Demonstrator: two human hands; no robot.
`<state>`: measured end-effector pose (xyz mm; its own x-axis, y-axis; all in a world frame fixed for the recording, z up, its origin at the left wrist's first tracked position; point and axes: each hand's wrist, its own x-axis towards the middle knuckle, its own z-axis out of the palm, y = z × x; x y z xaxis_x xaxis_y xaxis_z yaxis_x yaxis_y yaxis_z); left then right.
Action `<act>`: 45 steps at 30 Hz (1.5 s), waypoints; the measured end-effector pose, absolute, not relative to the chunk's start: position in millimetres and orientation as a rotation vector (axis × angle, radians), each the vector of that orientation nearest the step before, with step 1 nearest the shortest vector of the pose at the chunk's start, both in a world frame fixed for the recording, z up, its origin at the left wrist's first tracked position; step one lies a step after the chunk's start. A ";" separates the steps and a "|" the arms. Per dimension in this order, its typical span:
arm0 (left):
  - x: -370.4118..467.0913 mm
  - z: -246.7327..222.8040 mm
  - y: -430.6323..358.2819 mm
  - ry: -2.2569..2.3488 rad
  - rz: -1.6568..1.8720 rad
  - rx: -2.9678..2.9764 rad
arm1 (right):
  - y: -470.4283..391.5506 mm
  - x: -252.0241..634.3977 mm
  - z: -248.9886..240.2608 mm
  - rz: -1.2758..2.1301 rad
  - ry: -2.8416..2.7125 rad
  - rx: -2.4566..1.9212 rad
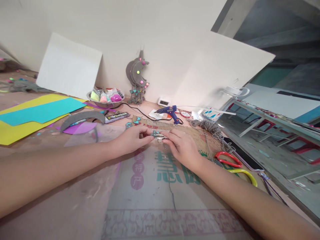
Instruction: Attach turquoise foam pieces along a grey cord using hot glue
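Note:
A small teal-and-grey craft piece is held low over the printed cardboard sheet, between my two hands. The thumb and fingers of my left hand pinch its left end. From the other side, the closed fingertips of my right hand grip its right end. Its exact kind is too small to make out, and fingertips cover both ends. Just beyond the hands, small teal pieces lie at the cardboard's far edge. A blue glue gun rests behind them.
Red-and-yellow-handled scissors, a dark phone and grey cord lie on the right. A bowl of coloured packets and yellow and blue sheets are on the left. A grey moon ornament leans against the wall.

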<state>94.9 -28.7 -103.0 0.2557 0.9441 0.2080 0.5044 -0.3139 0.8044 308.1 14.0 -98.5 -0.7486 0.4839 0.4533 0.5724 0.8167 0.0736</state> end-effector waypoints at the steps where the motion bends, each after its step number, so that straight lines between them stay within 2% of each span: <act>1: 94.9 -103.6 -28.3 1.304 0.931 1.932 | 14.0 308.1 -98.6 -0.289 -2.581 -0.791; 45: 92.4 -105.2 -27.5 1.252 0.908 1.898 | 15.4 307.8 -100.1 -0.237 -2.542 -0.760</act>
<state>92.4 -27.5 -105.2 0.2938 0.9384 0.1818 0.4646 -0.3064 0.8308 307.8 15.4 -100.1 -0.7341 0.4733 0.4870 0.5550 0.8313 0.0286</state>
